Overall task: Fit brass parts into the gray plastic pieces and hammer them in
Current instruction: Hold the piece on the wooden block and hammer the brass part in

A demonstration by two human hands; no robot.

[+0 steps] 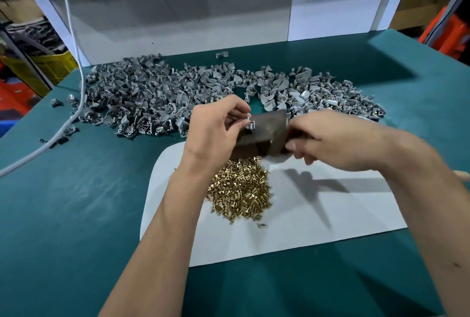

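Observation:
My left hand (216, 126) pinches a small gray plastic piece (249, 123) on top of a dark rusty metal block (250, 142). My right hand (338, 138) grips a hammer close to its head. The blurred dark hammer head (278, 129) is right beside the piece over the block. The wooden handle's end (463, 175) sticks out past my right forearm. A heap of brass parts (240, 189) lies on a white sheet (318, 215) just below the block. A wide pile of gray plastic pieces (157, 93) spreads behind my hands.
The bench has a green mat (63, 202). Gray pieces with brass in them (330, 95) lie at the back right. A white cable (73, 44) hangs down at the left. A gray panel (203, 11) walls off the back. Crates stand beyond both sides.

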